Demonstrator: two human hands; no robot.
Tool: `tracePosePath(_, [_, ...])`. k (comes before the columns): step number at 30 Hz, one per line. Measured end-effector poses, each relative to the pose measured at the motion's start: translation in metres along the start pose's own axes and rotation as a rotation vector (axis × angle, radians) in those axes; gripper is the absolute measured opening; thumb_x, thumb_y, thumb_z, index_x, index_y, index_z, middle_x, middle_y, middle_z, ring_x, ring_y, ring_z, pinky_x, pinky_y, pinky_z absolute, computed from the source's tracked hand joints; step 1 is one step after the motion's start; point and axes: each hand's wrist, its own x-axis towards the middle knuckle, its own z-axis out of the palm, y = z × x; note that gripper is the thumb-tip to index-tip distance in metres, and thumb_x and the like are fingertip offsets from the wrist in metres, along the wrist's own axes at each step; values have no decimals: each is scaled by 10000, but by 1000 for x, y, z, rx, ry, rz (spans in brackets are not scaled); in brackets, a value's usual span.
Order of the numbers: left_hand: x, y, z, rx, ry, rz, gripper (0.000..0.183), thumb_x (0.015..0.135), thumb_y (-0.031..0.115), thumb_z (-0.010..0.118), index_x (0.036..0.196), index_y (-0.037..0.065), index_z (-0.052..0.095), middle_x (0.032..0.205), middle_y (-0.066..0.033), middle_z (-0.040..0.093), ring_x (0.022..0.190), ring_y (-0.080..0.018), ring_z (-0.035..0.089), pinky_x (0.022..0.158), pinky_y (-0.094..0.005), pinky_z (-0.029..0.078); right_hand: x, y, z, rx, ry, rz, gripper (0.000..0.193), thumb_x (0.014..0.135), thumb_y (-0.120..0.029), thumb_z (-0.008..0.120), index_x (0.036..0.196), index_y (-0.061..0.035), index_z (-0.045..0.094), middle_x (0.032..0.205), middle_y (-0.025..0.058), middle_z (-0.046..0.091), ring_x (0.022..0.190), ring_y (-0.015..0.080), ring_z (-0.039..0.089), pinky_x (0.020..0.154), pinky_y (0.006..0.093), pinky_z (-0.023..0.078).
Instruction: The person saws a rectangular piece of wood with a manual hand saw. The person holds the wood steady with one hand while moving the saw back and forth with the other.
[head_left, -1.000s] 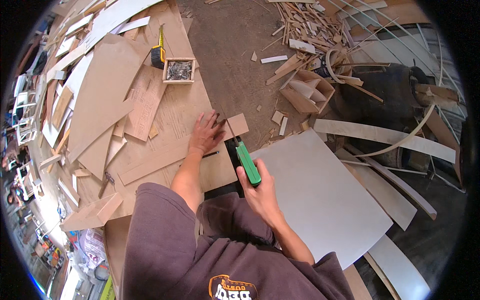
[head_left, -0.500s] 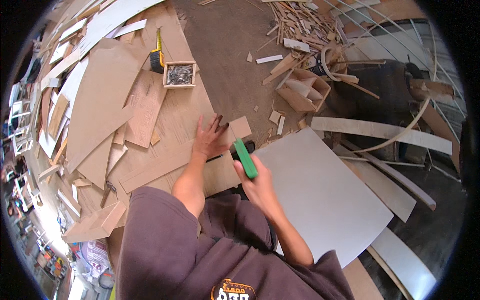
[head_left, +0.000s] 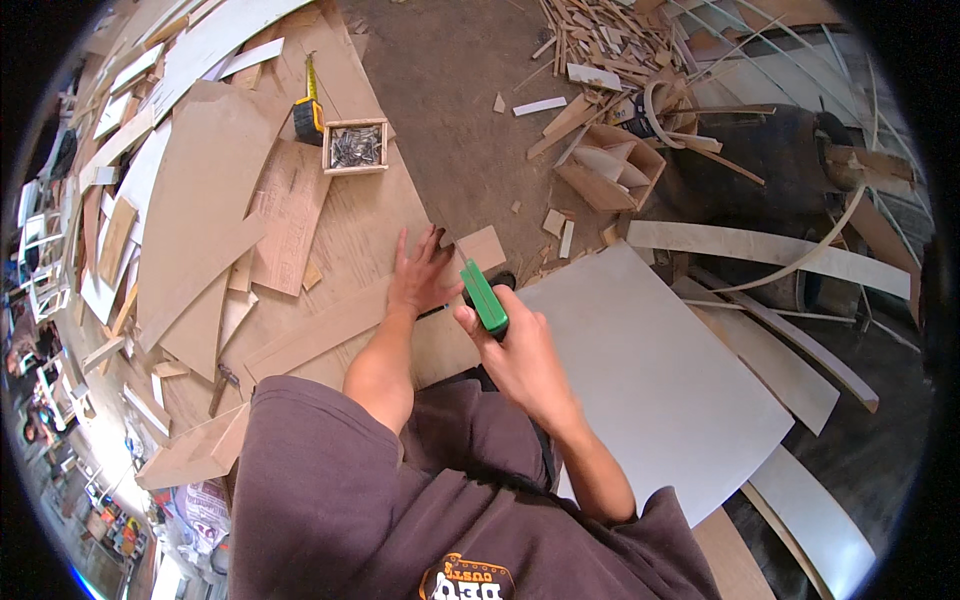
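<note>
Wood strip (head_left: 325, 332) lies on the desk (head_left: 375, 215) beneath your flat, splayed left hand (head_left: 418, 277); your right hand (head_left: 522, 352) grips the green-handled saw (head_left: 484, 300) near the strip's right end. Far left, a tape measure (head_left: 308, 120) lies beside a wooden box (head_left: 355, 171).

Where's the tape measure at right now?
In the head view, the tape measure lies left of centre near the top, on the wooden tabletop, just left of the wooden box of metal pieces.
</note>
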Motion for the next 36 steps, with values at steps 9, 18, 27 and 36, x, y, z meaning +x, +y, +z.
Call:
tracePosePath(9, [-5, -2, 7, -97, 69, 11, 771, 774, 674, 675, 1396, 221, 618, 1553, -68, 426, 1520, -202, 273, 1270, -592, 57, -14, 30, 3, 97, 136, -43, 359, 1011, -345, 673, 1017, 5, 595, 686, 207, 551, 601, 287, 467, 605, 384, 464])
tracePosePath(18, [-2, -2, 0, -67, 28, -7, 743, 674, 620, 789, 1255, 165, 703, 1519, -86, 451, 1518, -210, 282, 1280, -564, 94, -18, 41, 17, 49, 75, -88, 338, 1008, -314, 666, 1012, 5, 555, 684, 276, 583, 657, 499, 580, 570, 477, 461])
tracePosePath(27, [1, -15, 12, -53, 43, -11, 761, 690, 573, 775, 1268, 90, 670, 1563, -102, 417, 1533, -217, 262, 1275, -571, 94, -10, 48, 27, 94, 122, -100, 322, 1006, -303, 660, 995, -5, 539, 728, 301, 610, 757, 533, 595, 596, 528, 470])
tracePosePath(36, [0, 3, -5, -79, -43, -146, 967, 643, 727, 752, 1339, 71, 608, 1665, -99, 264, 1569, -205, 159, 1271, -567, 59, 1, 48, 18, 153, 138, -86, 308, 1009, -311, 655, 1105, -22, 605, 826, 272, 639, 813, 513, 583, 693, 472, 490])
